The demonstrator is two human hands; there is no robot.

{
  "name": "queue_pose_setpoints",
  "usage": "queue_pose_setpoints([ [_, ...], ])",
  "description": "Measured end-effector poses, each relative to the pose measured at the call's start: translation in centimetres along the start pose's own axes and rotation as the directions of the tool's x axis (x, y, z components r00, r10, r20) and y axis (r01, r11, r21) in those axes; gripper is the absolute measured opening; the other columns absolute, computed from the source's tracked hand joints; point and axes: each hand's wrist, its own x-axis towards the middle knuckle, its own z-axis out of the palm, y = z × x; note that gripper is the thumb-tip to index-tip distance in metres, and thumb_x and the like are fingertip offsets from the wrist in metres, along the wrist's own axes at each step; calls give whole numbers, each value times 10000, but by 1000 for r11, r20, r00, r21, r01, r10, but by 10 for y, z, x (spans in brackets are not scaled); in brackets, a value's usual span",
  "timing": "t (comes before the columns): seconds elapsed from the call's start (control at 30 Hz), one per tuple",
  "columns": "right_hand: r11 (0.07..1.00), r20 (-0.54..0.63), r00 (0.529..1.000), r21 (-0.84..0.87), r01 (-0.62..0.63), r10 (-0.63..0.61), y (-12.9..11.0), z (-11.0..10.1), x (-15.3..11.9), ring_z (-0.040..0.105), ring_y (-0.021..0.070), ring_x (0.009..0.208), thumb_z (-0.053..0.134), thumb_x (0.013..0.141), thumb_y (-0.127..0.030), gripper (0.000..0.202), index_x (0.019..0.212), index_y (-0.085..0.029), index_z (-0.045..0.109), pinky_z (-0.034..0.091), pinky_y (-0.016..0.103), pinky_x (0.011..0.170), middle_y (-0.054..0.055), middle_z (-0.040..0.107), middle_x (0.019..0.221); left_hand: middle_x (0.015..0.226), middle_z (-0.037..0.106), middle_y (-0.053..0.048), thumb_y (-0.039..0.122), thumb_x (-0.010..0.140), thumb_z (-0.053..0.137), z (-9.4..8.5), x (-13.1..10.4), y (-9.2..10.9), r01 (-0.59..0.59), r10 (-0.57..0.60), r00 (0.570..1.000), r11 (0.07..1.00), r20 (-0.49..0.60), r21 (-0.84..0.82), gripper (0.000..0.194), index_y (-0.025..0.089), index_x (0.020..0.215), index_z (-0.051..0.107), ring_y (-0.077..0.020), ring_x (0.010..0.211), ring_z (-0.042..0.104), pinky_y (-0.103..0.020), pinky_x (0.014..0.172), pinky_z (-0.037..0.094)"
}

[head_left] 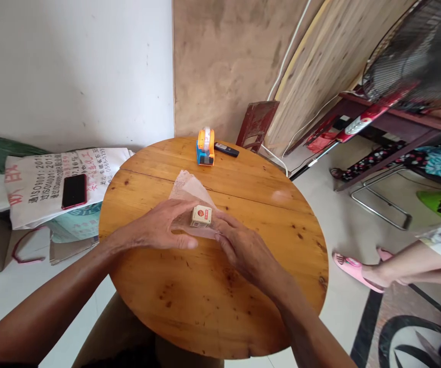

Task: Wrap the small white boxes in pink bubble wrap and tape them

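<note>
A small cream box with a red label sits on a translucent sheet of bubble wrap in the middle of the round wooden table. My left hand is at the left side of the wrap, its thumb stretched away from the other fingers. Its fingertips reach behind the box, partly over the sheet. On the right, my right hand pinches the wrap's edge between thumb and fingers, close beside the box. Farther back on the table stands an orange and blue tape dispenser.
A black utility knife or similar slim object lies by the dispenser. Left of the table, a phone rests on a printed white sack. A standing fan and a person's legs are at right.
</note>
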Motion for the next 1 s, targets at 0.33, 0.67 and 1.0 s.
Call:
queue_pose_setpoints([
  [0.33,976,43,995,192,-102,96,30,-6,43,573,168,726,462,937,-256,184,853,-176,604,371,267,659,45,670,812,1100,725,-54,342,754,665,22,19,-9,175,-258,921,943,-291,-283,162,188,791,630,-216,951,677,-328,817,519],
  [0.67,868,9,973,451,-208,229,55,21,56,384,112,573,519,839,-321,231,652,-190,486,261,238,541,-35,452,589,722,671,-15,358,698,664,28,41,-13,255,-446,858,801,-256,-541,208,159,757,665,-132,615,573,-237,566,442],
  [1.0,907,189,972,368,-205,143,53,15,38,448,114,609,500,892,-324,232,713,-180,530,284,242,560,-11,549,681,740,619,-10,327,698,644,32,33,-5,256,-403,905,773,-138,-581,178,175,677,555,-136,679,558,-245,608,442],
])
